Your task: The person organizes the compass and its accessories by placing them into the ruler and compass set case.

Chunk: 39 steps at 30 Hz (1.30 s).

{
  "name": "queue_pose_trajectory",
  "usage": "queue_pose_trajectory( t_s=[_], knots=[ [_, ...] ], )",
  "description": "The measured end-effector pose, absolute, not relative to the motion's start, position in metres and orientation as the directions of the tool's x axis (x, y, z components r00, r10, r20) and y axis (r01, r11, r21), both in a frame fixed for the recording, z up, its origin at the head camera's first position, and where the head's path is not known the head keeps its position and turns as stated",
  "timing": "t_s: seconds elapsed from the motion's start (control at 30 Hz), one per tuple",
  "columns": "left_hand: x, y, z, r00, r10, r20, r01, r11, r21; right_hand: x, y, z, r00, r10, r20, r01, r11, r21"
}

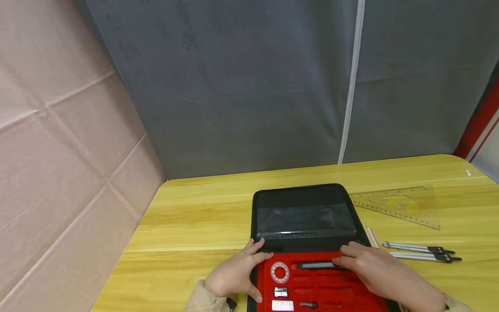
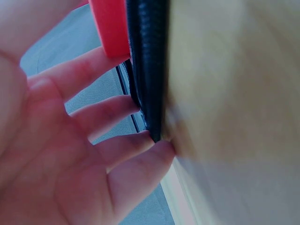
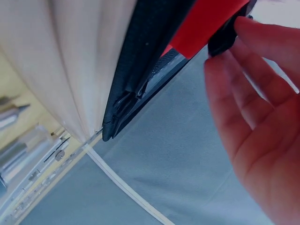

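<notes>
Our right grip (image 1: 370, 266) pinches one end of the black tool (image 1: 316, 265) at the tray (image 1: 312, 281), so we are probably seating or freeing it; the next move calls for keeping it level. Our left grip (image 1: 235, 271), fingers spread, rests on the case (image 1: 308, 247) edge. Right of that grip lie the ring (image 1: 280, 263) and sharpener (image 1: 280, 292); beyond the right one, two compasses (image 1: 417, 256). The tool's slot may crowd our fingertips.

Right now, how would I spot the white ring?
On the wooden table lies an open black case with a red tray. In that tray's far left corner, just right of the left hand, sits the white ring. Unlike the angular sharpener and white block on its near side, it is round.
</notes>
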<state>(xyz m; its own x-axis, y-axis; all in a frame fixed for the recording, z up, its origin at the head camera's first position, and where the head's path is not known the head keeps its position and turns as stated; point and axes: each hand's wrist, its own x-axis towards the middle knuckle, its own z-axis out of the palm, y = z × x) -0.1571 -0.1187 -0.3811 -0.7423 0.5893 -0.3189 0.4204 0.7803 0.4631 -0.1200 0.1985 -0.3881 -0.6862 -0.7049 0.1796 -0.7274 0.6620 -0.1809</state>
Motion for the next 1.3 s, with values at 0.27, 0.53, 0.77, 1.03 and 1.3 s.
queue_pose_trajectory(
  t_s=[0.27,0.53,0.77,1.03,1.3],
  knots=[
    [-0.1567,-0.1181,-0.3811,-0.743,0.588,-0.320,0.419,0.781,0.462,-0.1200,0.1949,-0.3884,-0.679,-0.712,0.176,-0.734,0.659,-0.166],
    [-0.1570,-0.1178,-0.3809,-0.744,0.584,-0.324,0.417,0.785,0.458,-0.1247,0.1913,-0.3866,-0.661,-0.720,0.212,-0.749,0.651,-0.124],
    [-0.1570,-0.1175,-0.3815,-0.743,0.586,-0.322,0.427,0.786,0.446,-0.1291,0.1885,-0.3838,-0.658,-0.727,0.196,-0.753,0.644,-0.137],
    [-0.1571,-0.1176,-0.3814,-0.743,0.585,-0.326,0.420,0.786,0.454,-0.1300,0.1898,-0.3862,-0.605,-0.756,0.250,-0.793,0.599,-0.111],
    [-0.1576,-0.1178,-0.3807,-0.742,0.585,-0.326,0.418,0.785,0.457,-0.1279,0.1900,-0.3876,-0.638,-0.744,0.198,-0.770,0.621,-0.144]
  ],
)
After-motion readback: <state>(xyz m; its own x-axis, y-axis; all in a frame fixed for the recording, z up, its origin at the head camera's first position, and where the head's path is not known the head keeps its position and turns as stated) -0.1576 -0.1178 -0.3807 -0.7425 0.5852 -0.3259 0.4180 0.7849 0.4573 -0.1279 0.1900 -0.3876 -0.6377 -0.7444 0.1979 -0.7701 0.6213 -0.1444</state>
